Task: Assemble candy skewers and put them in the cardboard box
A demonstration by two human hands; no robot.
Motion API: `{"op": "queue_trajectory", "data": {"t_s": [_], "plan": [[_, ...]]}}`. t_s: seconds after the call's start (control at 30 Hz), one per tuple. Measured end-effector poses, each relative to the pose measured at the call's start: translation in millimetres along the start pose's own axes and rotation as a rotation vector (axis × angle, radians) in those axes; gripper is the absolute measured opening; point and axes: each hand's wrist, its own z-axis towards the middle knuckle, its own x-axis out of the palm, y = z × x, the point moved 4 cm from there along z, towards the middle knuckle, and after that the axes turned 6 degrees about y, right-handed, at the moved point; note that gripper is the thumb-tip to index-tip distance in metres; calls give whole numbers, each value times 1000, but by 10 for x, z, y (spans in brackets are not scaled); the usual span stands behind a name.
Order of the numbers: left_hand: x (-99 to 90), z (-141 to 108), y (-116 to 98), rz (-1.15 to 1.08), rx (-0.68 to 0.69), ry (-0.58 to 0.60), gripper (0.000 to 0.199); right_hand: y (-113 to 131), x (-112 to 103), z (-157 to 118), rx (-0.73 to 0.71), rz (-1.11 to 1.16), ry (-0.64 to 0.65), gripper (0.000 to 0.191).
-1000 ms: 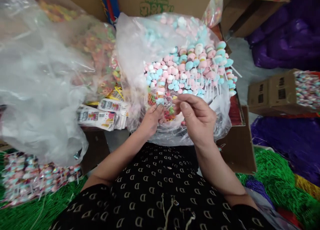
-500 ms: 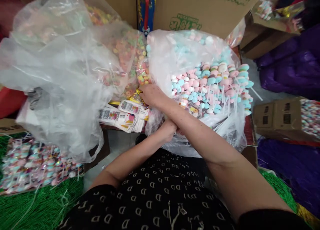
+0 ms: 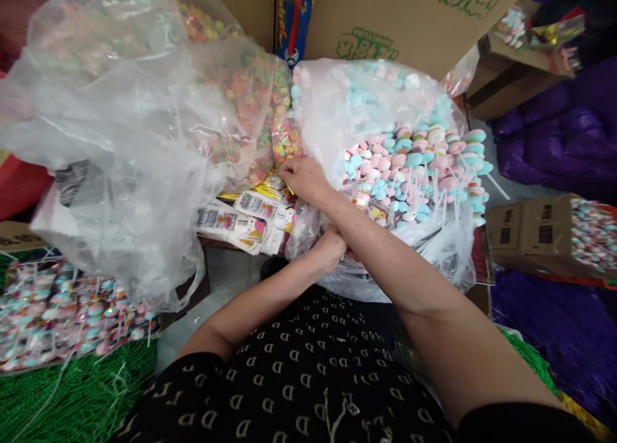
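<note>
Our right grip [image 3: 301, 178] is pinching at yellow ties [image 3: 270, 187]; we can't tell if it's catching one. Our left grip [image 3: 333, 247] is hiding under the right forearm [image 3: 385, 253], unreadable. Cards [image 3: 256, 205] are lying beside the ties on the tabletop [image 3: 483, 263], presumably for quick reach.

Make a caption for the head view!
Right hand at yellow strips, its arm over the left hand, candy alongside.

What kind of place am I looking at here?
Probably a small workshop or packing room for sweets: pastel candies on sticks are piled on the worktable near stacked printed cards, and an open carton at the right is filled with more colourful pieces.
</note>
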Motion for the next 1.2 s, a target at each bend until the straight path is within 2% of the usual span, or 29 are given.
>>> {"op": "queue_trajectory", "data": {"t_s": [0.1,0.33,0.6,0.7,0.8,0.9,1.0,1.1,1.2], "plan": [[9,17,39,20,-34,44,20,-58,-52,-37,23,37,-43,26],[40,26,69,68,-36,161,32,-139,-132,-161,59,58,-40,27],[48,30,54,88,-35,110,30,-81,-66,-191,75,-173,10,40],[39,30,63,90,-35,117,28,-47,-87,-203,63,-207,50,43],[10,44,105,100,-36,151,31,-46,-154,-223,55,-195,37,45],[-20,57,136,93,-26,193,33,-86,-258,-280,51,-60,-87,40],[-21,48,121,34,2,244,30,-131,-401,-476,-35,297,-274,35],[-24,14,72,-25,19,243,34,-225,-538,-872,-68,628,-376,32],[-27,-25,16,-53,15,209,42,-412,-605,-1388,19,779,-457,26]]}}
